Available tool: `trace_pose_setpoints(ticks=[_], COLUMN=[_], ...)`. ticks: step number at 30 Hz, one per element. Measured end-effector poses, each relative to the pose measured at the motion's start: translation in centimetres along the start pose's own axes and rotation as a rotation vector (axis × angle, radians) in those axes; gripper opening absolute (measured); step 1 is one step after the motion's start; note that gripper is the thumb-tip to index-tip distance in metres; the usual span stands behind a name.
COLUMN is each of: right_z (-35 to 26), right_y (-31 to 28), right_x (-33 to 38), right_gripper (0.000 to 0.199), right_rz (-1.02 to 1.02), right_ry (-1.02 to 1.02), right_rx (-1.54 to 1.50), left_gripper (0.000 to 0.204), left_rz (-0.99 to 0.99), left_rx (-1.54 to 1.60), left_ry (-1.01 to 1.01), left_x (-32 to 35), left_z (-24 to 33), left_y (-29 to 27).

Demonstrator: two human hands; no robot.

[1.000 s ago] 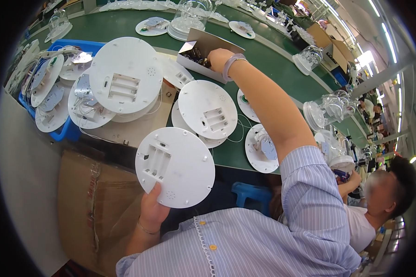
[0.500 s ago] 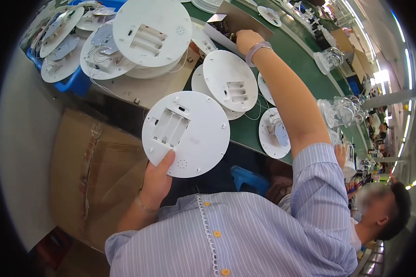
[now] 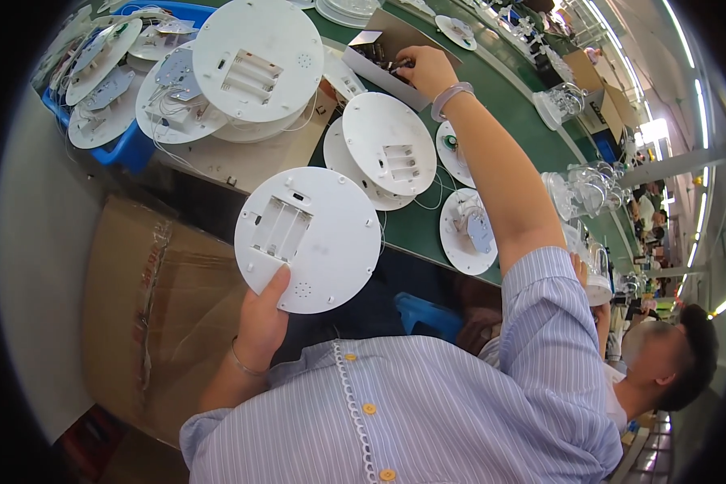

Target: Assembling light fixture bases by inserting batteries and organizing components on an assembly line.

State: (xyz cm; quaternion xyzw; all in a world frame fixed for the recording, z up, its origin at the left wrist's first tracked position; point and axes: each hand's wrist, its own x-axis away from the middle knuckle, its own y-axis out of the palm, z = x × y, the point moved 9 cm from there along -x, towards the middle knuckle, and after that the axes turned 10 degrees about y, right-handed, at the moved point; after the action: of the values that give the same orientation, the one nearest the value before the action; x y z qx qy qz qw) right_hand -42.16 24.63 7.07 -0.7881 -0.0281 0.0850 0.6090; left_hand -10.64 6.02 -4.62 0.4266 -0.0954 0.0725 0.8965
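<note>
A round white disc (image 3: 331, 250) with a battery compartment is facing up in front of the person's chest; the left hand (image 3: 264, 319) is gripping its near edge, thumb on top. Just beyond this disc, a second white disc (image 3: 379, 129) is lying over another on the green desk (image 3: 508, 105). Farther beyond it, the right hand (image 3: 426, 71) is reaching into an open box (image 3: 415, 36), fingers curling at small dark pieces (image 3: 371, 52); whether they are gripping any, I cannot tell. Beyond and left of it, a blue crate (image 3: 129, 155) is holding more discs.
</note>
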Motion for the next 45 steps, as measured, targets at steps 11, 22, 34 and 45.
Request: trace_pose_setpoints(ticks=[11, 22, 34, 45], right_z=[1.9, -8.9, -11.2, -9.1], right_y=[-1.8, -3.1, -0.8, -0.1], right_x=[1.6, 19.5, 27.3, 28.7], right_gripper=[0.021, 0.024, 0.024, 0.025], right_rz=[0.135, -0.671, -0.543, -0.759], right_ry=[0.065, -0.095, -0.279, 0.062], right_rx=[-0.428, -1.177, -0.702, -1.185], left_gripper=[0.045, 0.047, 0.045, 0.046], left_rz=[-0.069, -0.037, -0.222, -0.336], left_rx=[-0.033, -0.069, -0.312, -0.398], left_ry=[0.011, -0.149, -0.057, -0.091], left_x=[1.3, 2.6, 5.1, 6.0], left_z=[-0.4, -2.0, -1.9, -2.2], left_y=[1.6, 2.6, 5.2, 6.2])
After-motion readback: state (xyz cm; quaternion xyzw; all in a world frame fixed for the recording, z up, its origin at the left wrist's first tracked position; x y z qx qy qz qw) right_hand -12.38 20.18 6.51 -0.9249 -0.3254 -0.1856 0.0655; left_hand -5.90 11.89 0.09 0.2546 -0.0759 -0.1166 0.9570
